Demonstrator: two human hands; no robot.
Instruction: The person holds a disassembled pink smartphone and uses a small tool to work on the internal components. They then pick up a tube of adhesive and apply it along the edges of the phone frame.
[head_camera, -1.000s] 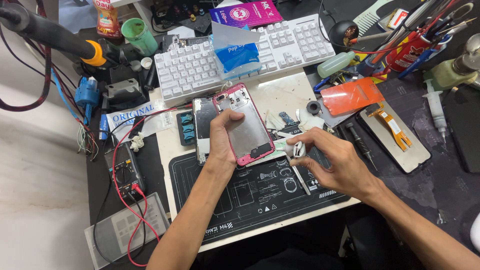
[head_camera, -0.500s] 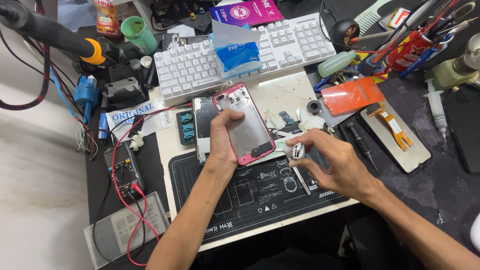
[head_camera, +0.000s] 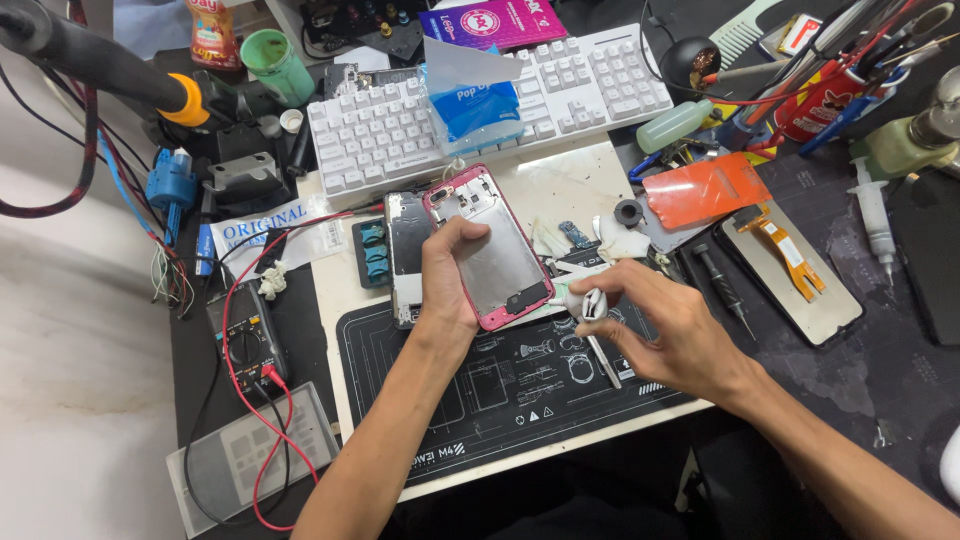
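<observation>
Your left hand (head_camera: 447, 285) steadies the pink-framed phone housing (head_camera: 490, 245), opened and stripped, just above the black repair mat (head_camera: 500, 400). Your right hand (head_camera: 665, 335) pinches a small white tool (head_camera: 592, 305) beside the housing, over the mat; reassembly appears not yet done, loose parts lying beyond the mat.

Cluttered workbench (head_camera: 900, 380): keyboard (head_camera: 400, 130), black mat (head_camera: 500, 400)

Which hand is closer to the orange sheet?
Right. The right hand is just below-left of the orange sheet, apart from it; the left hand is farther left, holding the pink phone frame.

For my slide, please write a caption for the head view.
Left hand steadies pink phone frame; right hand holds a screwdriver.
</observation>
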